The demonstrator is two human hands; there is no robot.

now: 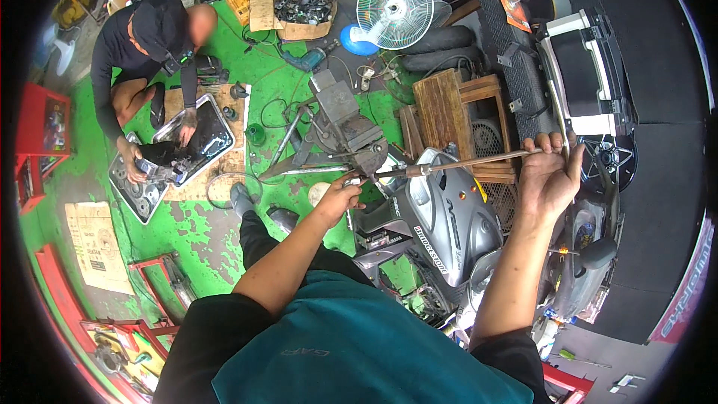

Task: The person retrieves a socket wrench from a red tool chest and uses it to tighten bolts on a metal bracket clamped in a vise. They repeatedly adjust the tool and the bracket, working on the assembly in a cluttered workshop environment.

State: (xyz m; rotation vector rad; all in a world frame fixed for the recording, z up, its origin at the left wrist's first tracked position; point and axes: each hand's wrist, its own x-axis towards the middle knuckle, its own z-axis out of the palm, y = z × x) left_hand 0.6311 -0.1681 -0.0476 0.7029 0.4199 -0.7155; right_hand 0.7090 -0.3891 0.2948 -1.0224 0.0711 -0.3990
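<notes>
Clock taken on the whole view, 12 at the top. Far left, toward 9:30: red metal cabinet (43,127). Near 8:30, flattened brown cardboard sheet (99,247) on worn green floor (196,233). At 10, a crouching co-worker in black (142,49), hands over shallow silver-rimmed metal trays (230,132) with dark parts.

Just left of centre: left hand (340,198), fingers bunched narrow at the near end of a long steel rod (467,161); cannot tell exactly what they pinch. Just beyond that hand, toward 12, grey steel bench vise (351,135).

Rod lies nearly level, running from centre toward 3, a thicker collar along it. White round fan with blue base (395,9) near 12:30. Brown wooden crate (436,114) at 1–2. Silver-grey scooter body (449,228) at 4, under the rod in view.

At 3: right hand (550,176), palm up, fingers curled around the rod's far end, thumb spread wide. Black case with silver edges (594,67) at 2.
</notes>
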